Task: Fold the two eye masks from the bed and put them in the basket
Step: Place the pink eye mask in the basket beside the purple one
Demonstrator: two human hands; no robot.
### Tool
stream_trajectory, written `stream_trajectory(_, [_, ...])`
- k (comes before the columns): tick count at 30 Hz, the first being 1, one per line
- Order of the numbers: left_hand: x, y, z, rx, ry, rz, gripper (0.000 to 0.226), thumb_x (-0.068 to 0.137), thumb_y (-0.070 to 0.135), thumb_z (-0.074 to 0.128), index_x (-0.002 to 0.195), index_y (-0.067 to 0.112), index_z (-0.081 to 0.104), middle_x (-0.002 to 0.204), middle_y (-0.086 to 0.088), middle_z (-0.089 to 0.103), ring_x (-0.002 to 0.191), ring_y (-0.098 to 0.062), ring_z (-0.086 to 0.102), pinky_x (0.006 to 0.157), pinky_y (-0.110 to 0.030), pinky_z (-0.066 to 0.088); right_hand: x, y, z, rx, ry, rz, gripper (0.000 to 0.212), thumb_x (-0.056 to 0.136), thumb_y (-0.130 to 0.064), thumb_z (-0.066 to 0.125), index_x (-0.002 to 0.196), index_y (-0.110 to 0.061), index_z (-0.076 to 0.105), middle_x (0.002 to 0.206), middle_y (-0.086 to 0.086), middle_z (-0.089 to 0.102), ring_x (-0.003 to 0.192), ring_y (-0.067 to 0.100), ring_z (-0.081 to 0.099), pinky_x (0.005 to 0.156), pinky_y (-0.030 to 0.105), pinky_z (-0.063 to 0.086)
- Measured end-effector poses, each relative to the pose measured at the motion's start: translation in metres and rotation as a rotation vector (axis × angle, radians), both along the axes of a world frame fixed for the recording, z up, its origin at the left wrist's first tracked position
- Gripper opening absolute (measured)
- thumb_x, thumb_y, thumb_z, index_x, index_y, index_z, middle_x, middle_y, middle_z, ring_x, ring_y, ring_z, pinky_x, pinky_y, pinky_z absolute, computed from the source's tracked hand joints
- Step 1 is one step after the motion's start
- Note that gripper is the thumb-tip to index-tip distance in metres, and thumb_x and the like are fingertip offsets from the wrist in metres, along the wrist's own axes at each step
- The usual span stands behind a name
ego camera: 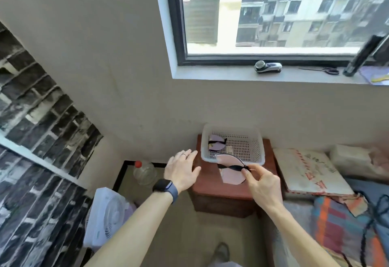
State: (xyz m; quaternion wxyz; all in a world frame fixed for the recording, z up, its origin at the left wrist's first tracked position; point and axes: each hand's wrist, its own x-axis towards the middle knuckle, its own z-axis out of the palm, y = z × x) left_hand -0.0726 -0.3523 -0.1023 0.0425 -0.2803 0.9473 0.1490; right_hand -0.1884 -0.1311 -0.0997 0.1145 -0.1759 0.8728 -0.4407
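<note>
Mask (230, 175) hangs left of right hand's (262, 182) grip.

basket (259, 148): perforated white plastic | stand (212, 188): glossy brown wood | eye mask (230, 175): matt cloth (pinkish)

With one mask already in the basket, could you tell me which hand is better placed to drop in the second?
Right. The right hand already pinches the folded eye mask at the basket rim; the left hand is open and empty.

The white perforated basket (231, 140) sits on a reddish-brown nightstand (212, 186). Both eye masks are pale pink with black straps: one inside (216, 144), one held (229, 172).
</note>
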Motion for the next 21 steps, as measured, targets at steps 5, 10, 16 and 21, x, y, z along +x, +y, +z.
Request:
stream_trajectory(5, [-0.045,-0.034,-0.031,-0.034,-0.112,-0.014,0.061,0.096,0.045,0.041,0.152,0.026,0.028,0.162,0.001,0.024,0.15,-0.019,0.014,0.12,-0.047,0.016,-0.064,-0.028,-0.025,0.055,-0.03,-0.056,0.011,0.09,-0.026,0.067,0.1,-0.026,0.074,0.078,-0.011,0.071,0.076,0.011,0.067,0.072,0.023,0.047])
stream_trajectory(10, [-0.086,-0.065,-0.071,0.011,-0.198,-0.056,0.064,0.096,0.045,0.041,0.154,0.024,0.024,0.164,0.0,0.019,0.151,-0.02,0.01,0.12,-0.049,0.014,-0.118,-0.058,-0.066,0.145,-0.157,-0.123,0.009,0.091,-0.03,0.063,0.096,-0.031,0.07,0.081,-0.007,0.074,0.075,0.018,0.071,0.075,0.033,0.055])
stream_trajectory(16, [-0.128,-0.101,-0.121,0.055,-0.302,-0.13,0.069,0.096,0.044,0.04,0.156,0.022,0.013,0.165,-0.002,0.01,0.152,-0.024,0.005,0.12,-0.052,0.011,-0.161,-0.089,-0.107,0.286,-0.234,-0.219,0.022,0.095,-0.027,0.058,0.11,-0.017,0.071,0.09,0.005,0.073,0.079,0.021,0.059,0.074,0.026,0.04])
stream_trajectory(21, [-0.162,-0.132,-0.16,0.077,-0.305,-0.193,0.069,0.097,0.046,0.034,0.156,0.023,0.007,0.166,-0.003,0.003,0.152,-0.025,0.002,0.12,-0.054,0.009,-0.196,-0.115,-0.144,0.396,-0.292,-0.263,0.033,0.096,-0.028,0.055,0.121,-0.009,0.067,0.112,0.015,0.073,0.108,0.036,0.064,0.087,0.035,0.046])
